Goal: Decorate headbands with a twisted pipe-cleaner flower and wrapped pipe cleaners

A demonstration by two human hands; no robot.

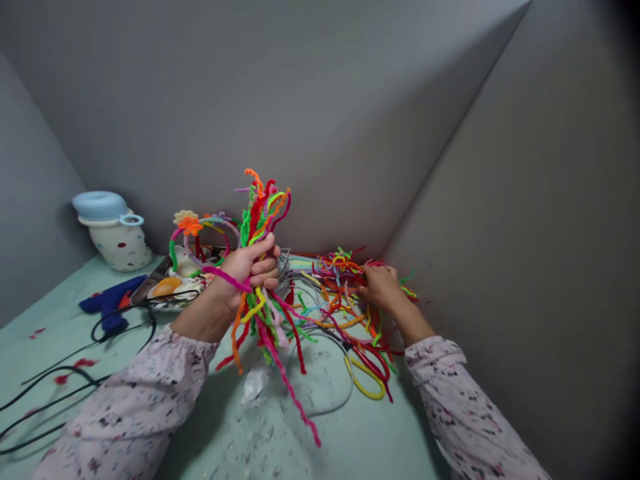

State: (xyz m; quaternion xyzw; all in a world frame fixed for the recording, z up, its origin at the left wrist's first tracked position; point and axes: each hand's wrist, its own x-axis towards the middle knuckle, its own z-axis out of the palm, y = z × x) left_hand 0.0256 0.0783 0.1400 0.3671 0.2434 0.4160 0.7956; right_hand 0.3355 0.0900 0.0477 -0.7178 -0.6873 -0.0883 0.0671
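My left hand is closed round a thick bunch of colourful pipe cleaners, held up above the table. Their ends stick out above the fist and hang down below it. On the right, my right hand reaches into a loose heap of more pipe cleaners, near the wall. Its fingers are bent over the heap, and whether they grip any strand is hidden. Beneath the heap's front edge lie scissors with yellow handles. Grey wire hoops lie partly under the heap.
A blue glue gun with a black cord lies at left. Behind it stands a white jar with a blue lid. Flower-trimmed headbands rest on a metal tray. Crumpled clear plastic lies in front. Grey walls enclose the table.
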